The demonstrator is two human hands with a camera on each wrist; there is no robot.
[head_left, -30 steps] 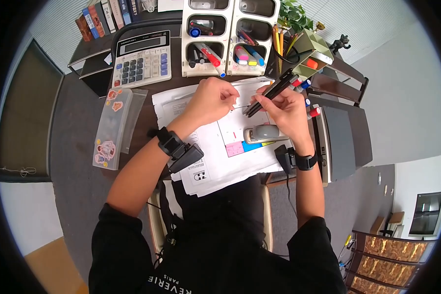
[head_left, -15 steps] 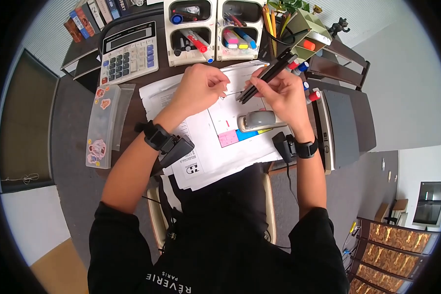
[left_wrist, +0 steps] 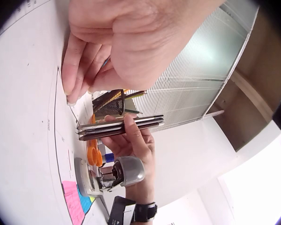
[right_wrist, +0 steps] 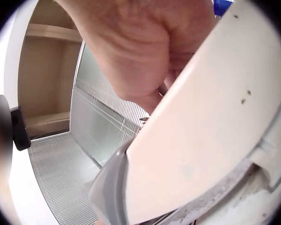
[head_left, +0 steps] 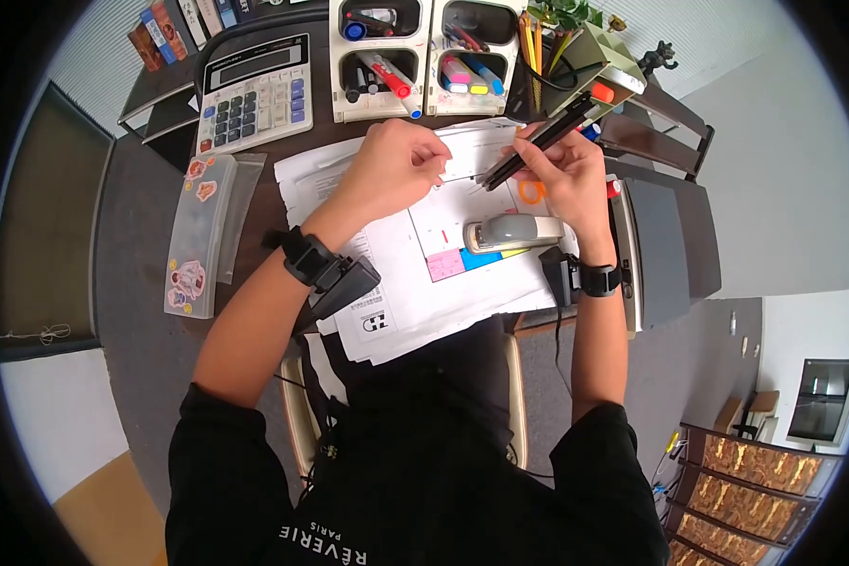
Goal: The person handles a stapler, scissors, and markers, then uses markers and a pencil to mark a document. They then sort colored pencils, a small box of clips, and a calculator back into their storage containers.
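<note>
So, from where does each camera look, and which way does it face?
Head: worn on the head, facing forward and down at the papers; both arms, left hand and right hand show.
Left wrist: on that wrist, looking past the left hand toward the pens in the right hand.
Right wrist: on that wrist, looking past the stapler, close up; the right hand shows above.
Shared: head and left wrist both show the pens.

Right hand (right_wrist: pixel 140 47) beside a cream-and-grey stapler (right_wrist: pixel 201 122), ribbed panels (right_wrist: pixel 60 173) beyond
</note>
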